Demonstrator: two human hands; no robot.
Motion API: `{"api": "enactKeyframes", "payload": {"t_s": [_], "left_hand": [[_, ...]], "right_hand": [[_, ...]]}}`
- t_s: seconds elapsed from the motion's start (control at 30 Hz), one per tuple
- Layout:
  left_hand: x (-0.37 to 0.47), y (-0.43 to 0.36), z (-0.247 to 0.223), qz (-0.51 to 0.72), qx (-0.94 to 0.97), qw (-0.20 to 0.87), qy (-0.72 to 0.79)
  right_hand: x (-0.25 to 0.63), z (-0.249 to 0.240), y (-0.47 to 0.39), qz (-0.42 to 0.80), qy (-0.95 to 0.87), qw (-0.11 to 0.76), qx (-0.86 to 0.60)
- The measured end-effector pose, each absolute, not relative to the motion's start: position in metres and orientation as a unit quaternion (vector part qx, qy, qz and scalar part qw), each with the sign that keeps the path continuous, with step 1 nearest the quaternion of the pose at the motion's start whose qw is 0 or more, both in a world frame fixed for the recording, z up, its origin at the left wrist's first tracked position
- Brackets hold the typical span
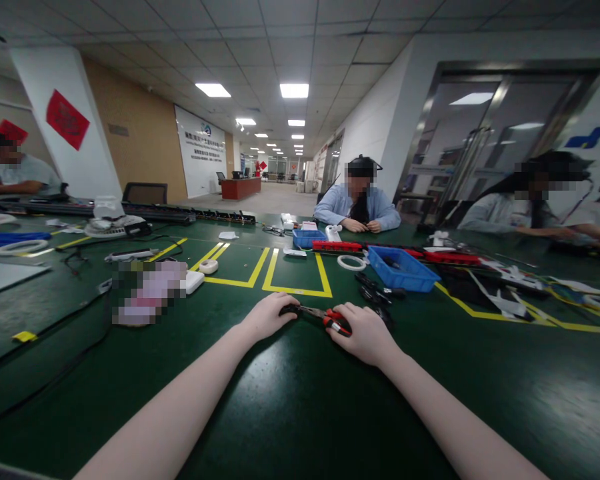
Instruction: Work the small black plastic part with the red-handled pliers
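Note:
My right hand (363, 331) is closed around the red-and-black handles of a pair of pliers (325, 316) lying low over the dark green table (300, 400). The pliers' jaws point left toward my left hand (267, 315), whose fingers are curled on a small black part (289, 310) at the jaw tips. What exactly the part is stays too small to tell. Both forearms reach in from the bottom edge.
A pile of black parts (375, 293) lies just right of my hands, beside a blue bin (403, 269). Yellow tape lines (295, 289) mark the table ahead. A blurred pink object (147, 292) and black cables (55, 327) lie left. Other people sit across and at both sides.

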State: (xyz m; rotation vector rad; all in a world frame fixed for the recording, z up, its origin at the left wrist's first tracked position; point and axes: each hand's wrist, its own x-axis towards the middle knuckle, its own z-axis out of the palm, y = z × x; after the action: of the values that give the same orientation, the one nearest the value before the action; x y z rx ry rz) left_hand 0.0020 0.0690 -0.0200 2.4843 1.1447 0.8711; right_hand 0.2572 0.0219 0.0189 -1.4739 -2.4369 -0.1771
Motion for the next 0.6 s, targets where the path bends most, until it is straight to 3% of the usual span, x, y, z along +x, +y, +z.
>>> {"api": "enactKeyframes", "payload": {"t_s": [0.6], "left_hand": [[0.0067, 0.0658, -0.0198, 0.293, 0.863, 0.09, 0.403]], "right_hand": [[0.2568, 0.0178, 0.0206, -0.069, -0.839, 0.153, -0.517]]}}
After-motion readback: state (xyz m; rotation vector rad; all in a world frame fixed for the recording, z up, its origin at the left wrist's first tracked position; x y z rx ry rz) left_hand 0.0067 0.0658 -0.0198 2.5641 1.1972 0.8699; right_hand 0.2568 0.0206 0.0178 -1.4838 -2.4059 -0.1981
